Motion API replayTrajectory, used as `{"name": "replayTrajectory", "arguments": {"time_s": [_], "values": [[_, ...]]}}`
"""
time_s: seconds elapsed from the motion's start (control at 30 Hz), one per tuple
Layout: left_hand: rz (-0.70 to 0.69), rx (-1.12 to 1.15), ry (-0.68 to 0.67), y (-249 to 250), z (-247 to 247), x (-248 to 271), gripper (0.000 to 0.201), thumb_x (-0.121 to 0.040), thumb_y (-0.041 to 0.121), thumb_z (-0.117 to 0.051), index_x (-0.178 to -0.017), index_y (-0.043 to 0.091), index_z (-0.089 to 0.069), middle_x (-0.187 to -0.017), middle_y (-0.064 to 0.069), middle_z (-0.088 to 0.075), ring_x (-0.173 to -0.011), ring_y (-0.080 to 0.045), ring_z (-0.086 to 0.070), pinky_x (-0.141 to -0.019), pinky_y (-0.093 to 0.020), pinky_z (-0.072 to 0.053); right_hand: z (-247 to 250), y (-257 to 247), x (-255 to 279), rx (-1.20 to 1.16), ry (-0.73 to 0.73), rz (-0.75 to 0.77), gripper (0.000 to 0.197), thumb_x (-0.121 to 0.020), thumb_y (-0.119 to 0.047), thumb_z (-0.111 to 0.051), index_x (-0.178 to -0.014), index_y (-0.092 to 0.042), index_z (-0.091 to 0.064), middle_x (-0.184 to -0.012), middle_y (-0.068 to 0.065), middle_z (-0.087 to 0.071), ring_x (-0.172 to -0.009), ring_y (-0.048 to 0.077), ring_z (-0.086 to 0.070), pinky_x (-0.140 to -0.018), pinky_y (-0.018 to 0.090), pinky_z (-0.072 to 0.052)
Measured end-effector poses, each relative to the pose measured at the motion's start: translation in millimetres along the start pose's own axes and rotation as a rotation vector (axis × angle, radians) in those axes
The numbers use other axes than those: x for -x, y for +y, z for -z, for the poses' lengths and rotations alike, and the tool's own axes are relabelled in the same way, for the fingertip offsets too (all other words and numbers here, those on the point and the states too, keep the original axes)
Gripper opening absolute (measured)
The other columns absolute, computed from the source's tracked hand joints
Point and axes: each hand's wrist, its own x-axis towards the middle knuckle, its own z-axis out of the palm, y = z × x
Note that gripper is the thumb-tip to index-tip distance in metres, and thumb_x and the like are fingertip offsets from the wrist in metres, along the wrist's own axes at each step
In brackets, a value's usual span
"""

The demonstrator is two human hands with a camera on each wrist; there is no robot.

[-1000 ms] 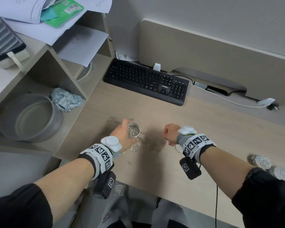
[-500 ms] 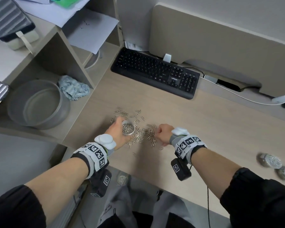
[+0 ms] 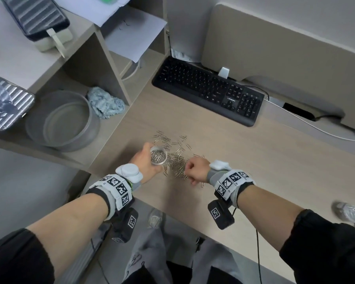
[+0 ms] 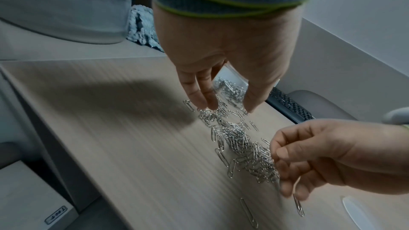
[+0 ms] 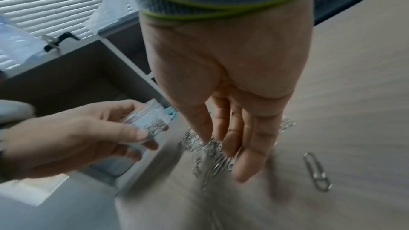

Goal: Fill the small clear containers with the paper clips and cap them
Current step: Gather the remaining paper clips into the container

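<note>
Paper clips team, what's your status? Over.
Left hand holds open jar, part full. Right hand gathering clips on desk. Nothing blocking.

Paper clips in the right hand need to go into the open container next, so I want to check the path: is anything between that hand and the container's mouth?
Nothing visible. The container in the left hand is uncapped beside the right hand.

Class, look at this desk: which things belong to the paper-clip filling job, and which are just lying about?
Belong to the job:
- small clear container, gripped by the left hand
- paper clips piled on the desk
- right hand, gathering clips
- filled containers at the desk's right edge

Just lying about:
- keyboard
- grey bowl
- blue cloth
- loose papers
</note>
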Motion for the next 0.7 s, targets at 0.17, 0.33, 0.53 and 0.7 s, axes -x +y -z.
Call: {"name": "replayTrajectory", "arguments": {"time_s": [0.17,0.33,0.53,0.7], "values": [[0.010,0.007,0.029,-7.8,8.6,5.1,0.054,-0.073,0.019,-0.079,-0.106,0.033,-0.038,-0.094,0.016,-0.055,-0.087,-0.019,-0.061,-0.077,-0.027,-0.048,-46.9,-4.8,7.6,0.089,-0.257,0.062,0.006,-0.089,0.002,-0.057,-0.091,-0.003,-0.060,-0.070,0.014,-0.069,-0.051,0.016,-0.068,-0.057,0.032,-0.060],[0.054,0.023,0.048,-22.8,13.9,10.1,0.053,-0.074,0.018,-0.078,-0.107,0.030,-0.039,-0.091,0.013,-0.056,-0.080,-0.015,-0.059,-0.068,-0.020,-0.040,-45.2,-12.8,-9.2,0.061,-0.156,0.002,0.017,-0.086,0.004,-0.057,-0.082,-0.012,-0.059,-0.072,0.014,-0.068,-0.057,0.025,-0.066,-0.068,0.046,-0.060],[0.127,0.011,0.047,-33.9,15.2,11.0,0.061,-0.071,0.026,-0.079,-0.119,0.019,-0.042,-0.103,-0.002,-0.064,-0.088,-0.027,-0.063,-0.076,-0.033,-0.052,-6.6,-36.5,-25.2,0.288,0.055,0.148,0.013,-0.086,-0.003,-0.057,-0.089,-0.013,-0.066,-0.083,0.001,-0.064,-0.068,0.020,-0.062,-0.062,0.029,-0.053],[0.150,0.021,0.046,-37.8,18.5,10.3,0.064,-0.070,0.032,-0.080,-0.120,0.021,-0.041,-0.105,-0.002,-0.064,-0.090,-0.028,-0.063,-0.079,-0.035,-0.052,-11.1,-59.0,-33.3,0.827,0.082,0.336,0.043,-0.087,-0.022,-0.061,-0.127,-0.014,-0.048,-0.127,0.012,-0.048,-0.113,0.033,-0.051,-0.091,0.043,-0.050]]}}
